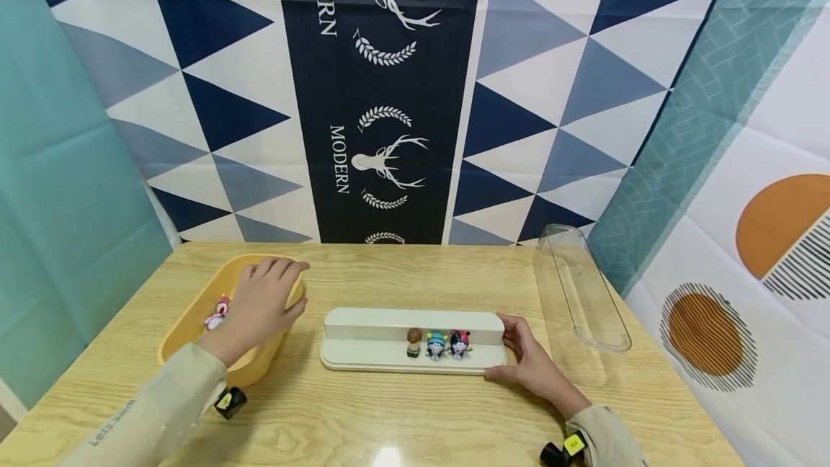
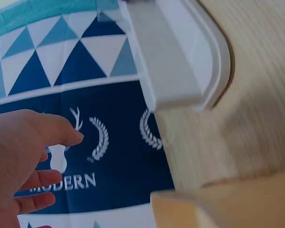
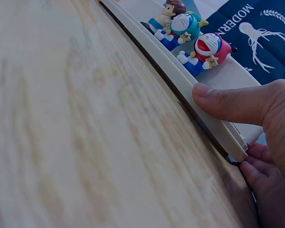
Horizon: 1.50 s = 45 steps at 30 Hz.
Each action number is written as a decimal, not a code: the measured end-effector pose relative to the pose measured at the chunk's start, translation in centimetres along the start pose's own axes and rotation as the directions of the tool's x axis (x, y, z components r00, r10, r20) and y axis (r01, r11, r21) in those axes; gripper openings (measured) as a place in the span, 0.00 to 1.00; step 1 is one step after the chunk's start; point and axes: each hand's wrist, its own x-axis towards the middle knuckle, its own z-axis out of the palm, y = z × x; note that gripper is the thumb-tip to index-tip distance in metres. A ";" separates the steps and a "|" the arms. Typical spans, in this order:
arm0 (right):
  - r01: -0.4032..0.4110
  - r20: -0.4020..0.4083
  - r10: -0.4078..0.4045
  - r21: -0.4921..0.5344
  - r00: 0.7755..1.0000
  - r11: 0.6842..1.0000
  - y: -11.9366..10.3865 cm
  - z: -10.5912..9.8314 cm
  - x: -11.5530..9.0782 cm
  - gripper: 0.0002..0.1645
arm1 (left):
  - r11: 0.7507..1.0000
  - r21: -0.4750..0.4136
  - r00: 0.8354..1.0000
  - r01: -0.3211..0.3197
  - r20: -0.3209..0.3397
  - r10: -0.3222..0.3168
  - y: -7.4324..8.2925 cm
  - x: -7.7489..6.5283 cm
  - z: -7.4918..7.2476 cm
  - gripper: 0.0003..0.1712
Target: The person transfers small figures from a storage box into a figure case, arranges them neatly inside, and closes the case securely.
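A long white stepped display base (image 1: pixel 402 318) lies on the table, and my right hand (image 1: pixel 534 362) grips its right end, thumb on the front edge and fingers round the end. On its lower step stand three small figurines: a brown-haired one (image 1: pixel 413 342), a teal-hooded one (image 1: pixel 436 344) and a red-and-black-hooded one (image 1: pixel 460 344). My left hand (image 1: pixel 266 305) hovers above a yellow bin (image 1: pixel 184 334), fingers relaxed and nothing held, as the left wrist view (image 2: pixel 26 161) also shows. In that bin a pink-and-white figurine (image 1: pixel 217 313) is partly visible; my arm hides other contents.
A clear plastic cover (image 1: pixel 586 294) lies at the table's right rear. Patterned cloth (image 1: pixel 382 92) hangs behind the wooden table (image 1: pixel 363 416), and further cloths flank it left and right.
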 end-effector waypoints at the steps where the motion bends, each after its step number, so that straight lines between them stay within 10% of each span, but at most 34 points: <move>1: -0.002 -0.001 0.002 -0.002 1.000 1.000 0.0 0.0 0.0 0.55 | 1.000 0.007 1.000 0.007 0.006 -0.007 -0.3 0.0 0.0 0.30; 27: 0.052 0.009 -0.052 -0.017 0.999 0.999 0.1 -0.1 0.2 0.53 | 0.986 0.080 0.973 0.145 0.170 -0.157 -5.8 0.3 -1.0 0.40; 45: 0.049 0.017 -0.049 -0.008 0.999 0.999 0.4 0.0 0.1 0.54 | 0.935 0.120 0.834 0.335 0.423 -0.353 -8.1 0.6 1.8 0.51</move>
